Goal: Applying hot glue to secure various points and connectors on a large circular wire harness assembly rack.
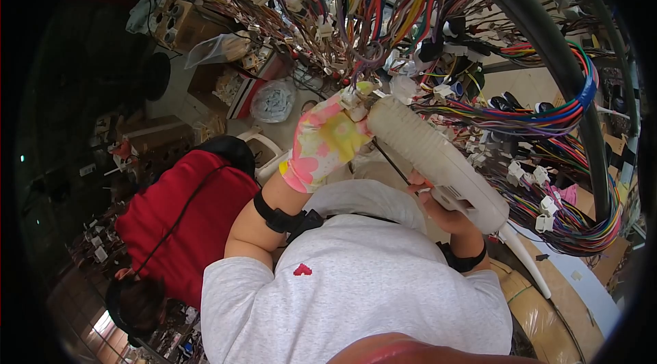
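Observation:
A glove patterned in pink and yellow covers my left hand (327,141), which is raised in front of my chest. Its fingers are closed at the front end of a large off-white heat gun (441,159). Something small and whitish shows at those fingertips, too blurred to name. My bare right hand (438,206) grips the heat gun from beneath, its fingers partly hidden by the tool's body. The gun slants from upper left to lower right, its cord leaving the rear end. Bundled coloured wires (452,114) with white connectors hang just beyond its front.
A thick black curved tube (540,29) arches at the right, with taped wire bundles (585,94) around it. Clear plastic bags (274,100) and cardboard boxes (179,22) lie at the far left. A person in red (185,217) is close on my left.

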